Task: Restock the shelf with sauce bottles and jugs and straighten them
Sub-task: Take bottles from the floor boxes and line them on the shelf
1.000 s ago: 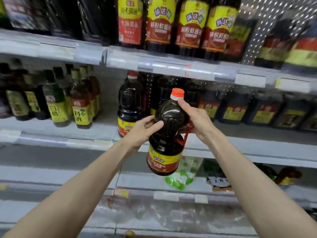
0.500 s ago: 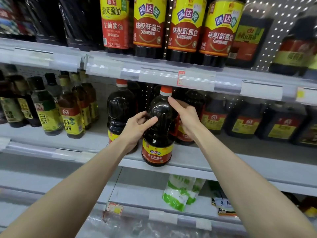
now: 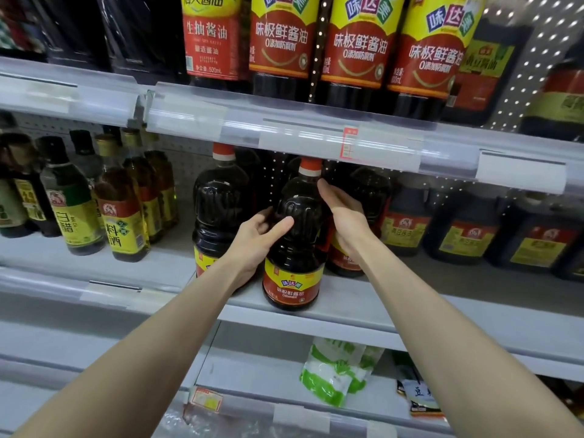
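A dark plastic soy sauce jug with an orange-red cap and a red-and-yellow label stands upright at the front edge of the grey metal middle shelf, its base on the shelf surface. The left hand grips the jug's left shoulder, with the thumb laid across the front and the fingers curled round the side. The right hand clasps the opposite side, thumb up against the neck just under the cap. Its fingers pass behind the jug out of sight, so I cannot tell whether they hook a handle.

Just to the left, touching or nearly touching the left wrist, stands a matching dark jug with the same orange-red cap. A third dark jug sits close behind the right hand, and more stand in shadow further back. The clear plastic price strip of the shelf above hangs just over the held jug's cap.

Further left on the same shelf is a cluster of slim glass bottles, among them a green vinegar bottle and an amber cooking-wine bottle, both with yellow labels. To the right runs a row of squat dark jugs with yellow-and-red labels. Tall yellow-and-red labelled bottles line the upper shelf. A green-and-white pouch lies on the shelf below.
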`<state>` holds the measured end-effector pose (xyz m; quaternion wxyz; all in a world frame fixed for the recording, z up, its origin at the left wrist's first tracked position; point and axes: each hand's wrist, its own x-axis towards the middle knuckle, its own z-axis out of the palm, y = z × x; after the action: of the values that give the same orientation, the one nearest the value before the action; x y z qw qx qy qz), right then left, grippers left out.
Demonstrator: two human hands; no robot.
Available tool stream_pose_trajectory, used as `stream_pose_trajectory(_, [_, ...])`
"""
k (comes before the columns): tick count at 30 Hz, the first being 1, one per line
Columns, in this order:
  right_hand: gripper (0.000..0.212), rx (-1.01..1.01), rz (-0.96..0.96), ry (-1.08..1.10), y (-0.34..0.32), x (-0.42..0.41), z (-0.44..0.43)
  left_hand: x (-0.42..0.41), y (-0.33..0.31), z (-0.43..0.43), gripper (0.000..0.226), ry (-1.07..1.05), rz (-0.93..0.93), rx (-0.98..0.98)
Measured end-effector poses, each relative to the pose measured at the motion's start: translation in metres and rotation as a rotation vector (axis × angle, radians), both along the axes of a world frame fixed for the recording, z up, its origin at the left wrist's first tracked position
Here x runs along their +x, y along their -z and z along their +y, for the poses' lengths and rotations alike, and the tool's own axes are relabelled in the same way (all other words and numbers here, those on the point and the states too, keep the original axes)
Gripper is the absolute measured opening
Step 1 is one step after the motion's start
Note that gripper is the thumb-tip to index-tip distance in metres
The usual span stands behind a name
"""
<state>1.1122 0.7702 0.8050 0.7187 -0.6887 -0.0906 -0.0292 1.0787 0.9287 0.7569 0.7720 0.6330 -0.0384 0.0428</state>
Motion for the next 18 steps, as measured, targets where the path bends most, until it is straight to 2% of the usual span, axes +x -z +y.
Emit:
stream_pose_trajectory(3, [0.005,0.002,-0.018,-0.004,0.001,0.002,0.001,0.000,0.005,0.001,0.098,0.013,0.002,0.027])
stream_pose_trajectory(5, [0.009,0.018,-0.030,-0.001,0.006,0.000,0.000,-0.003,0.013,0.000,0.082,-0.026,-0.010,0.066])
stream_pose_trajectory(7, [0.026,0.032,-0.045,-0.008,0.020,-0.004,-0.003,-0.012,0.027,-0.002,0.069,-0.074,-0.029,0.100])
stream_pose_trajectory(10, [0.049,-0.030,-0.062,-0.005,0.048,-0.020,-0.007,-0.027,0.045,-0.006,0.072,-0.045,-0.056,0.122])
stream_pose_trajectory(12, [0.050,-0.024,-0.032,0.010,0.068,-0.030,-0.009,-0.030,0.056,-0.006,0.069,-0.019,-0.060,0.113])
stream_pose_trajectory(15, [0.043,-0.029,0.007,0.019,0.095,-0.038,-0.008,-0.032,0.073,-0.007,0.052,0.021,-0.087,0.146])
stream_pose_trajectory(18, [0.048,-0.022,0.007,0.021,0.113,-0.043,-0.003,-0.029,0.083,-0.003,0.050,0.038,-0.092,0.155])
